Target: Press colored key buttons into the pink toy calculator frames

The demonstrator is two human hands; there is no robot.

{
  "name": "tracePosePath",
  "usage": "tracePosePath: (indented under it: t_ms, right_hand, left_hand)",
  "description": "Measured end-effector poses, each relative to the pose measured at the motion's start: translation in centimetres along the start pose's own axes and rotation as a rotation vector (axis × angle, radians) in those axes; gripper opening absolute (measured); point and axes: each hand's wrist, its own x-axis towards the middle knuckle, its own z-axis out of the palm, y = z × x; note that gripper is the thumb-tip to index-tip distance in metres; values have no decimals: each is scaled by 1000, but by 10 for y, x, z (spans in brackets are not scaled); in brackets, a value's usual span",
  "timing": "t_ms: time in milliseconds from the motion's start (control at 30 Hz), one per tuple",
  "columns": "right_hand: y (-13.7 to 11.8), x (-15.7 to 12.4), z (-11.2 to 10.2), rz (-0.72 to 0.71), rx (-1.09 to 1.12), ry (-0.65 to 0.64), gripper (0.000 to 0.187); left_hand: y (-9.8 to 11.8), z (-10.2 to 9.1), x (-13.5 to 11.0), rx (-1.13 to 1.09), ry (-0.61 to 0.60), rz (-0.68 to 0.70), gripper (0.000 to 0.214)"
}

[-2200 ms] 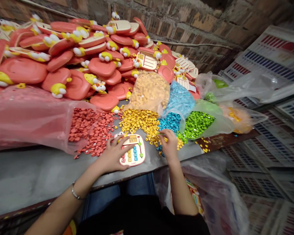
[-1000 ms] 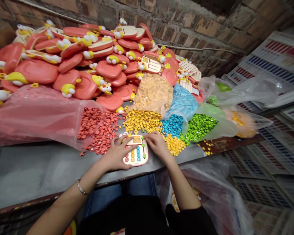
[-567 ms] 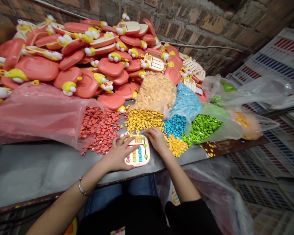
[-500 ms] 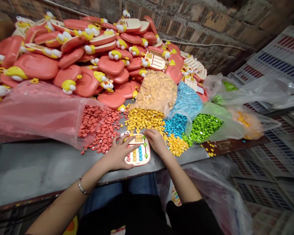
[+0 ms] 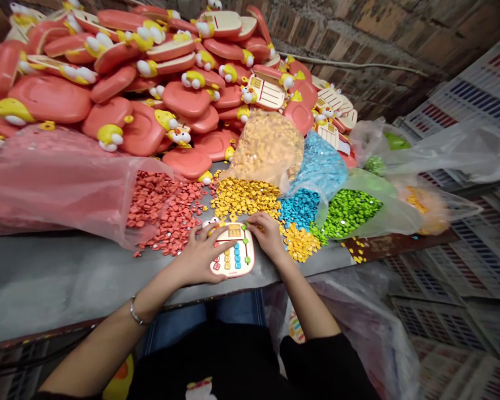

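Cream toy abacus panel (image 5: pixel 235 256) is lying on grey metal bench (image 5: pixel 45 272). Head cam: I'm seeing L hand (image 5: pixel 200 256) spreading flat on it, R hand (image 5: pixel 269 236) bunching at its top R corner, pinch unclear, next to yellow beads (image 5: pixel 244 198).

- The left hand (image 5: pixel 200 256) covers the upper left of the toy panel (image 5: pixel 234 258), hiding the keys there.
- The right hand (image 5: pixel 268 236) hides the panel's top right corner; whether its fingertips (image 5: pixel 254 218) pinch anything is too small to tell.
- The coloured beads (image 5: pixel 244 198) are too small to show their exact shapes.
- The pile of salmon-pink toy cases (image 5: pixel 50 100) runs off the top and left edges.
- The stacked plastic crates (image 5: pixel 454 111) run off the right edge, their print unreadable.
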Motion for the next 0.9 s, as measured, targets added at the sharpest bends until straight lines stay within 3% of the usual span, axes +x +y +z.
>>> tracePosePath:
  t_ms: [67,233,433,600,733,900]
  right_hand:
    - [-3,4,0,-4,3,2,8]
    - [-14,-2,-6,-60,49,-225,12]
    - [-14,-6,-4,18,-16,-82,9]
    - [-8,-5,7,-33,-199,-112,7]
    - [-15,-27,4,-58,-353,-170,33]
    - [-25,-49,4,39,-426,-214,52]
  left_hand:
    - [0,0,0,1,1,0,82]
    - [2,-1,0,6,-8,-13,82]
    - [2,-2,0,12,-14,-15,83]
    - [3,-3,1,21,-25,-22,84]
    - [4,-3,1,40,-35,-36,85]
    - [2,0,1,41,-19,-33,83]
